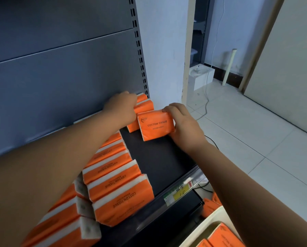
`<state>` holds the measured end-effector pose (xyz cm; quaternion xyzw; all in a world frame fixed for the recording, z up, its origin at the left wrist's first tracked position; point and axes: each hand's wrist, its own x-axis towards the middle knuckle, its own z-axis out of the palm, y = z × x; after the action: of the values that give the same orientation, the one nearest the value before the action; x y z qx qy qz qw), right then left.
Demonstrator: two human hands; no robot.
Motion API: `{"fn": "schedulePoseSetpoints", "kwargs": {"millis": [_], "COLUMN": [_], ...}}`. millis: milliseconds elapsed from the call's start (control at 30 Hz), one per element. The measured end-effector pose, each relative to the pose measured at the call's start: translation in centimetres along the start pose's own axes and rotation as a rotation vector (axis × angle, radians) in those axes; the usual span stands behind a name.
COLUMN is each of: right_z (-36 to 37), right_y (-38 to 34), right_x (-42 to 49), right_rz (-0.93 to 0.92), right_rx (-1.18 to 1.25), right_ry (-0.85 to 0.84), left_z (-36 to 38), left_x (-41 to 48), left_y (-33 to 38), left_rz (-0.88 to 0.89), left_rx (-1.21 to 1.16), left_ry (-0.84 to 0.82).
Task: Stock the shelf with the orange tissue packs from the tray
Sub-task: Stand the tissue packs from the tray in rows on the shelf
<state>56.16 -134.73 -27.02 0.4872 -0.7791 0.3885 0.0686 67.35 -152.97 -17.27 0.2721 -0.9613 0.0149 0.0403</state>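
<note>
An orange tissue pack [156,126] marked COTTON TISSUE stands upright on the dark shelf [164,157], held at its right end by my right hand [182,123]. Behind it stand two more orange packs [144,106] against the shelf's back right corner; my left hand [121,108] grips their left side. A row of several orange packs [113,182] lies along the shelf's left part, under my left forearm. The cream tray [212,218] at the bottom right holds more orange packs [224,235].
A price label strip [180,191] runs along the shelf's front edge. The grey back panel and slotted upright [140,56] rise behind. Right of the shelf is tiled floor with a white cable [205,102], a white box [200,75] and a doorway.
</note>
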Motion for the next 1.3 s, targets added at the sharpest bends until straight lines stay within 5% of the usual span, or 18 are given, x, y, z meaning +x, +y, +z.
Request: {"fn": "schedulePoseSetpoints", "kwargs": {"millis": [200,433,567,1067,1300], "right_z": [1.3,3.3,3.6,3.8,0.8], "right_y": [-1.0,-2.6,-3.0,-4.0,-6.5], "right_x": [1.1,1.8,1.9,2.1,-2.6], "right_rz": [0.116,0.134,0.152,0.181,0.348], "right_rx": [-0.091,0.021,0.157,-0.026,0.116], "right_ry": [-0.047,-0.087,-0.040,0.023,0.151], "left_z": [-0.6,-0.2,0.0,0.2,-2.2], "left_x": [-0.5,-0.9,-0.8,-1.8,-4.6], "left_y": [0.2,0.0,-0.2,0.3,1.8], "left_rz": [-0.065,0.038,0.070,0.061,0.055], "left_rx": [-0.182,-0.017,-0.010,-0.021,-0.001], "left_ry": [-0.020,-0.029,-0.006,0.051,0.075]}}
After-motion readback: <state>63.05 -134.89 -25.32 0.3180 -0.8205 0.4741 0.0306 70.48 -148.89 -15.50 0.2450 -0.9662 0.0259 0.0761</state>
